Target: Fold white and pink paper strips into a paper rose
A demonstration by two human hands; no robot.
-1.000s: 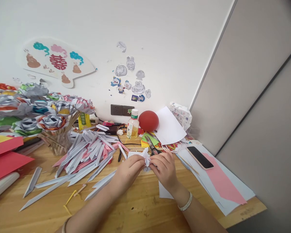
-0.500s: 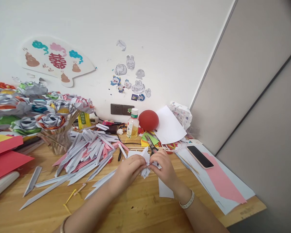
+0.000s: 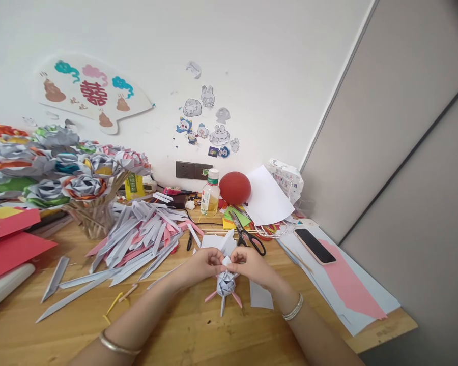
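My left hand (image 3: pixel 205 264) and my right hand (image 3: pixel 250 265) meet over the wooden table (image 3: pixel 183 330), fingers pinched together on a small folded paper flower (image 3: pixel 226 284). The flower is grey-white with pink strips sticking out below it. It hangs under my fingertips, just above the tabletop. A white paper piece (image 3: pixel 260 296) lies beside my right wrist. Black-handled scissors (image 3: pixel 248 237) lie just beyond my hands.
A pile of folded grey and pink paper strips (image 3: pixel 141 239) lies left of my hands. Finished paper flowers (image 3: pixel 61 173) stand in a glass at the left. A bottle (image 3: pixel 209 194), a red ball (image 3: pixel 234 187), a phone (image 3: pixel 314 246) and paper sheets sit at the back and right.
My hands have drawn slightly toward me and lifted the folded piece; the rolled flower with pink strips now shows beneath my fingers. The scissors are uncovered.
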